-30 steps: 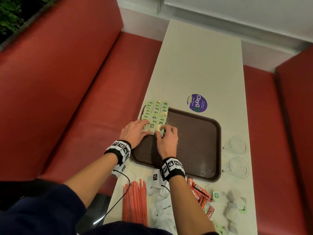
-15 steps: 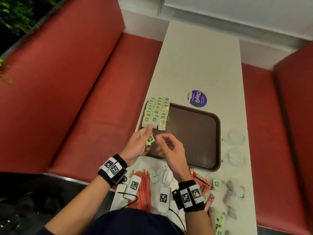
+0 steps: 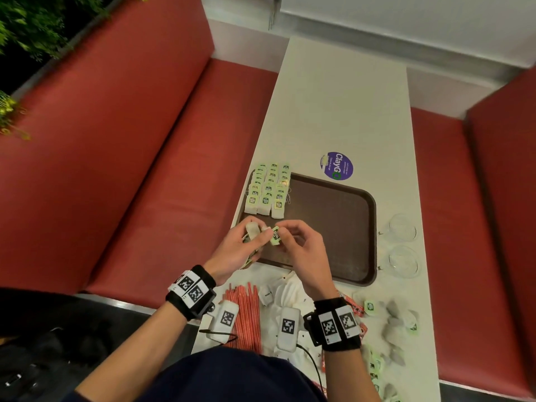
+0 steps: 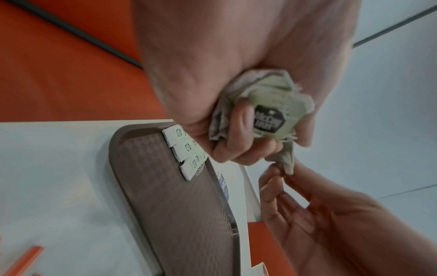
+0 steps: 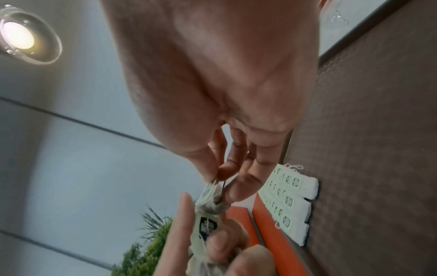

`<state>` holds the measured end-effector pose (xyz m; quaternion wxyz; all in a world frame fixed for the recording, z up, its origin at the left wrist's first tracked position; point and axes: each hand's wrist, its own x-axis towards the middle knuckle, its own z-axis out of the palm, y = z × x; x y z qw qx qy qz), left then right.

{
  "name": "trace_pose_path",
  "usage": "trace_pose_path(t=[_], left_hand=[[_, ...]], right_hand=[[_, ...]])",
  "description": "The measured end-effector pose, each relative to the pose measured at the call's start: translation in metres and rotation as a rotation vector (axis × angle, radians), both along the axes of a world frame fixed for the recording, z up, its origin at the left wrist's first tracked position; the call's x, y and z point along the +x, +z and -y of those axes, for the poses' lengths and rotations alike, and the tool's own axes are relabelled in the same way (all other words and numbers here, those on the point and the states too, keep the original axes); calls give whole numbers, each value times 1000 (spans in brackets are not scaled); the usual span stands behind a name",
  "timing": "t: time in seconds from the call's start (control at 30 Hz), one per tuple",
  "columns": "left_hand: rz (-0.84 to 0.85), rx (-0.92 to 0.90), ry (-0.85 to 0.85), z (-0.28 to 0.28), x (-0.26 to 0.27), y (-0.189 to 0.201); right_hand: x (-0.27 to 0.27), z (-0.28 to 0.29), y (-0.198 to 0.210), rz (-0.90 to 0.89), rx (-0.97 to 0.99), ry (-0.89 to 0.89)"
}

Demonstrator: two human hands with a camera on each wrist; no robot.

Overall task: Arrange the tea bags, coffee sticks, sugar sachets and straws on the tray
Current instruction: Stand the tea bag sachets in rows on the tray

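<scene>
Three rows of green-tagged tea bags (image 3: 268,188) lie at the far left of the brown tray (image 3: 333,227); they also show in the wrist views (image 4: 183,149) (image 5: 287,201). My left hand (image 3: 240,250) grips a small bunch of tea bags (image 4: 267,115) above the tray's near left corner. My right hand (image 3: 301,245) pinches the end of one tea bag (image 3: 275,236) (image 5: 208,198) from that bunch. Red straws (image 3: 246,317), white sugar sachets (image 3: 287,297), red coffee sticks (image 3: 352,307) and loose tea bags (image 3: 397,317) lie on the table near me.
Two clear glass cups (image 3: 403,227) (image 3: 404,261) stand right of the tray. A purple round sticker (image 3: 336,166) is on the white table (image 3: 342,105) beyond the tray. Red bench seats (image 3: 174,181) flank the table on both sides.
Both hands have drawn back from the tea bag rows toward me. The left hand now holds a bunch of tea bags, and the right hand has taken hold of one of them.
</scene>
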<state>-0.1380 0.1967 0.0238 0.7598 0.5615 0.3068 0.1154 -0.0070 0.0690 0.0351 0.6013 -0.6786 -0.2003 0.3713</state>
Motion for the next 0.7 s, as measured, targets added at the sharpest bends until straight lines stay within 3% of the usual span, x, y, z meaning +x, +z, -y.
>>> trace_pose_path(t=[0.17, 0.33, 0.5, 0.7], left_hand=[[37, -49, -52, -3, -2, 6], [22, 15, -1, -2, 4, 5], [4, 117, 4, -5, 5, -1], [19, 162, 35, -7, 1, -1]], right_hand=[[-1, -1, 0, -294, 124, -88], [-5, -5, 2, -115, 70, -31], [-3, -3, 8, -61, 45, 7], [7, 2, 9, -322, 168, -36]])
